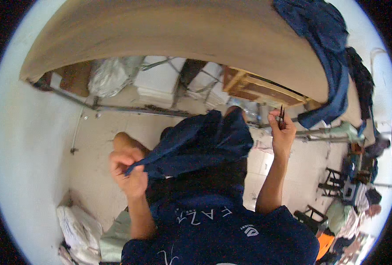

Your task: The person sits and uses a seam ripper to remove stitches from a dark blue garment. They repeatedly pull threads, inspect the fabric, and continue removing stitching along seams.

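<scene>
A dark navy piece of cloth (pixel 196 143) lies spread across my lap and knees, bunched into folds. My left hand (pixel 129 172) pinches its left end between thumb and fingers and lifts it a little. Off to the right, apart from the cloth, my right hand (pixel 284 134) is raised with its fingers closed around small dark thread snips (pixel 282 115). The blades of the snips point up, away from me.
A brown tabletop (pixel 174 31) spans the far side, with navy garments (pixel 332 66) draped over its right end. Beneath it are a metal bar (pixel 138 109), white stacks (pixel 156 84) and a wooden drawer frame (pixel 266 90). White sacks (pixel 79 229) stand lower left; people and dark stools (pixel 330 181) are at right.
</scene>
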The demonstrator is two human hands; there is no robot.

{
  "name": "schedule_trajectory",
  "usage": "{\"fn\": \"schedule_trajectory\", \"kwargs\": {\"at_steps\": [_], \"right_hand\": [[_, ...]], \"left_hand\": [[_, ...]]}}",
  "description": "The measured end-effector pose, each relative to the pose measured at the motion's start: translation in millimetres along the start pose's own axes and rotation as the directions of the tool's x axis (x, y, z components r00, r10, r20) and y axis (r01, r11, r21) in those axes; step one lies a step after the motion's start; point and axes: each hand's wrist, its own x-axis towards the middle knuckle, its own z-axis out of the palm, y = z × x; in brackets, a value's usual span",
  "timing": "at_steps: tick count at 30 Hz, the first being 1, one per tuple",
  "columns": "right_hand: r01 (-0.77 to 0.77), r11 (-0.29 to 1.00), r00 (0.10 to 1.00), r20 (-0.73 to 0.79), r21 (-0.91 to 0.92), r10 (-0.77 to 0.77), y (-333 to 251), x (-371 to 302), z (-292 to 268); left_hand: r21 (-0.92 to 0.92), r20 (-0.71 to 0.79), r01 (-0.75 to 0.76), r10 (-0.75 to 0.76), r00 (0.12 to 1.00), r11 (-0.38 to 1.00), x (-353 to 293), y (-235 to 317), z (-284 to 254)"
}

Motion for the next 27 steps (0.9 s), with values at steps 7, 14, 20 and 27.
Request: {"fn": "schedule_trajectory", "kwargs": {"at_steps": [7, 14, 20, 27], "right_hand": [[-0.09, 0.967, 0.974, -0.223, -0.237, 0.036, 52, 10, -57], [-0.128, 0.859, 0.813, -0.548, -0.496, -0.195, 106, 11, -121], [-0.023, 0.758, 0.834, -0.431, -0.652, -0.346, 108, 8, -127], [-0.074, 0.983, 0.996, 0.036, -0.168, 0.082, 19, -34, 18]], "left_hand": [[0.056, -0.03, -0.016, 0.017, 0.999, 0.998, 11, 2, -2], [-0.17, -0.013, 0.052, -0.055, 0.998, 0.984, 20, 30, -29], [-0.276, 0.047, 0.041, -0.029, 0.998, 0.96, 26, 45, -36], [-0.151, 0.046, -0.01, 0.017, 0.999, 0.989, 38, 39, -17]]}}
